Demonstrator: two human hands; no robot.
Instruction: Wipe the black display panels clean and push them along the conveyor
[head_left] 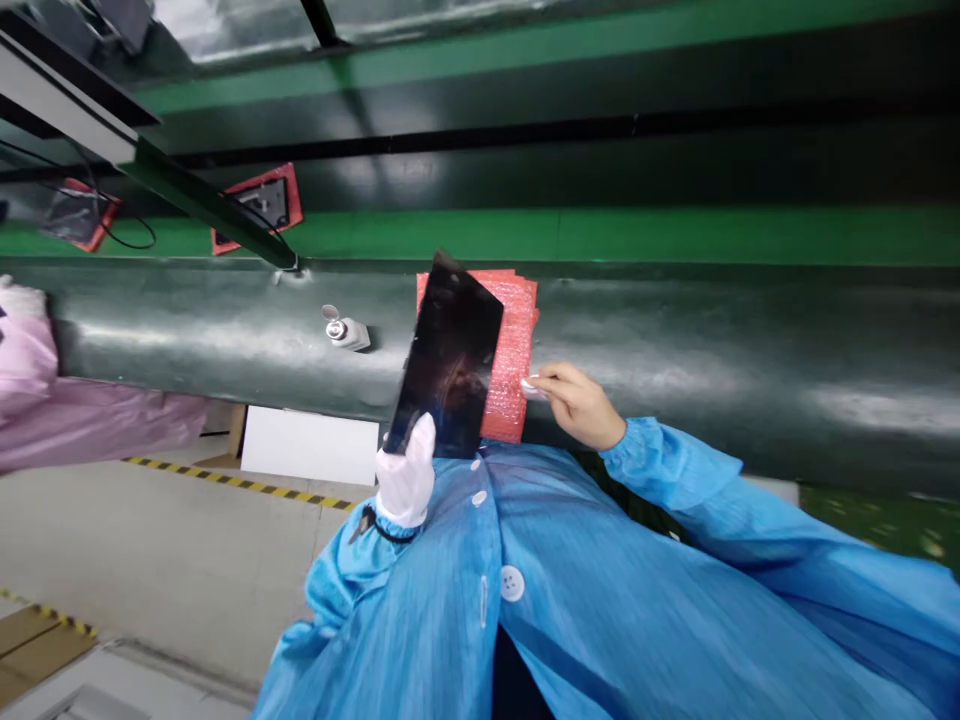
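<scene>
My left hand [407,478], in a white glove with a dark band at the wrist, grips the lower corner of a flat black glossy screen panel [450,355]. The panel is tilted up above red bubble wrap sheets [511,350] stacked on the bench. Bare and to the right of the wrap, my right hand [581,403] pinches a small white wad [532,388] between thumb and fingers. That wad is apart from the panel; its exact material is unclear. Left of the panel stands a small white bottle [349,333] with its round lid flipped up.
The dark green bench [712,350] runs across in front of me. Beyond it, a conveyor with green edges [600,235] carries a device on red wrap [259,208]. A slanted post [210,215] rises at left. A pink sleeve [97,420] of another person shows at far left.
</scene>
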